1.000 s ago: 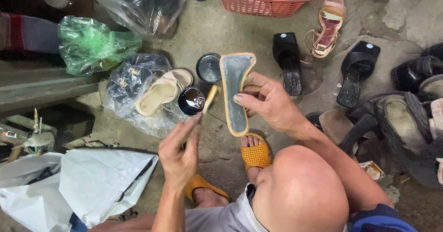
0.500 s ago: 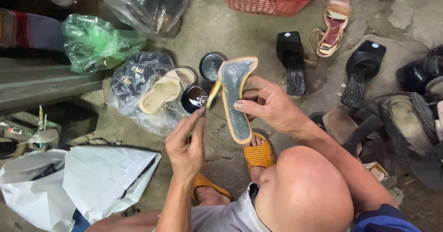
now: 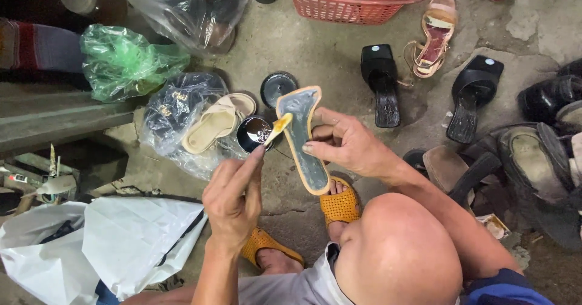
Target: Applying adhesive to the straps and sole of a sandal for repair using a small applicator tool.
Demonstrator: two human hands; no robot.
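1. You hold a shoe sole (image 3: 303, 138) upright over the concrete floor (image 3: 327, 56), its grey face toward you and its tan rim showing all round, the wide end up.
2. Your right hand (image 3: 345, 144) grips the sole from its right side, fingers curled across the grey face near the middle and thumb behind.
3. Your left hand (image 3: 233, 199) pinches a small brush (image 3: 276, 129) between thumb and forefinger; its yellow, glue-laden tip touches the upper left edge of the sole.
4. Just behind the brush tip, a small open tin (image 3: 253, 132) sits on the floor, its dark inside glinting, with a round black lid (image 3: 277, 88) lying near it, farther from you.
5. Left of the tin, a beige sandal (image 3: 215, 122) rests on a clear plastic bag (image 3: 176, 114), and a green plastic bag (image 3: 124, 62) lies beyond that.
6. Below the sole, your feet in orange sandals (image 3: 341, 205) stand on the floor, and your bare knee fills the lower right of the view.
7. Farther out, two black heeled shoes (image 3: 382, 83) and a tan strappy sandal (image 3: 433, 38) lie near a red plastic basket (image 3: 357, 2) at the top edge.
8. More worn dark shoes (image 3: 533, 171) are heaped at the right, and white plastic bags (image 3: 103, 244) lie at the lower left.
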